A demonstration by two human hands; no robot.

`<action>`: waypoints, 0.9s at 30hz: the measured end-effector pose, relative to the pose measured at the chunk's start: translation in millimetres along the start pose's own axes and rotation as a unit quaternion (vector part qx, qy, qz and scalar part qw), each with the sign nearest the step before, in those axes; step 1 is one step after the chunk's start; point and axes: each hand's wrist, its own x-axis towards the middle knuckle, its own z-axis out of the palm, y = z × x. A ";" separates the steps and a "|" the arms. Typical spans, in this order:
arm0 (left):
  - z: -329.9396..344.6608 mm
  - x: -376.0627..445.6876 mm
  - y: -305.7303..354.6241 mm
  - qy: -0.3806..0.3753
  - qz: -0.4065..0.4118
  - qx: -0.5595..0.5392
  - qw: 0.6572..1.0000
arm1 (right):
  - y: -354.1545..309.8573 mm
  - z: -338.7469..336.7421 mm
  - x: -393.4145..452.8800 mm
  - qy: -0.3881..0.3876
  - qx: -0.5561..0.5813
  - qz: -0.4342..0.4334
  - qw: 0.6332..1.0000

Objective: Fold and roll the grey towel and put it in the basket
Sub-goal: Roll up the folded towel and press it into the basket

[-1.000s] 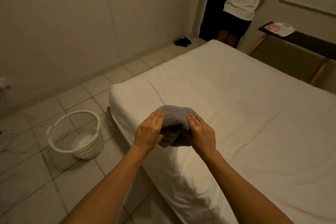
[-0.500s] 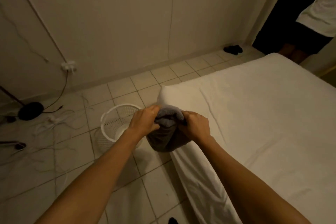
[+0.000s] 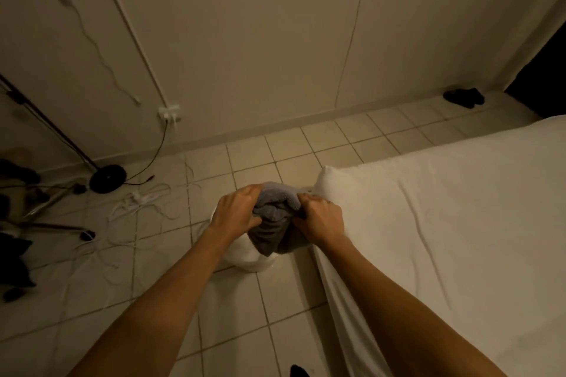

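The rolled grey towel [image 3: 273, 217] hangs between both hands, off the bed and above the floor. My left hand [image 3: 237, 213] grips its left end and my right hand [image 3: 321, 219] grips its right end. Directly below the towel stands the white basket [image 3: 245, 257]; only part of its rim and wall shows, the rest is hidden by the towel and my left forearm.
The white bed [image 3: 453, 223] fills the right side, its corner beside my right hand. Loose cables [image 3: 137, 202] and a lamp stand base [image 3: 107, 178] lie on the tiled floor at left. Dark shoes [image 3: 464, 97] sit by the far wall.
Both hands carried the rolled towel left off the bed and over the basket. The view swung left and down; the person by the doorway left the frame.
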 end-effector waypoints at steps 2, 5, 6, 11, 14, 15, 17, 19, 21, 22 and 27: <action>0.3 14.4 -23.7 0.002 -0.007 -0.002 1.000 | -10.0 9.3 24.2 -0.001 -0.002 -0.006 1.000; 5.9 33.6 -58.8 -0.002 -0.005 -0.007 1.000 | -24.4 31.8 52.1 -0.003 0.000 -0.001 1.000; 9.3 41.8 -73.4 -0.005 -0.002 -0.004 1.000 | -29.8 43.0 63.5 -0.001 0.007 0.006 1.000; 38.7 72.6 -137.9 -0.013 0.068 0.015 0.997 | -49.6 102.0 96.5 -0.020 0.020 0.040 0.999; 61.3 98.9 -180.4 -0.041 0.123 0.006 0.992 | -62.8 140.2 114.4 -0.022 0.022 0.090 0.995; 68.0 107.2 -192.9 -0.054 0.140 0.002 0.989 | -67.0 150.9 118.7 -0.016 0.022 0.107 0.994; 79.0 122.9 -215.2 -0.083 0.175 -0.002 0.981 | -78.7 166.6 126.3 -0.008 0.023 0.148 0.989; 85.0 137.2 -232.4 -0.103 0.207 -0.006 0.973 | -91.5 177.7 132.7 0.012 0.023 0.187 0.982; 89.3 150.2 -244.6 -0.123 0.233 -0.008 0.965 | -102.8 185.6 138.6 0.027 0.024 0.220 0.975; 91.8 155.2 -249.5 -0.130 0.249 -0.008 0.960 | -106.6 190.7 140.0 0.024 0.027 0.237 0.971; 107.2 174.8 -266.8 -0.160 0.302 -0.015 0.940 | -116.3 216.5 143.6 0.005 0.029 0.315 0.949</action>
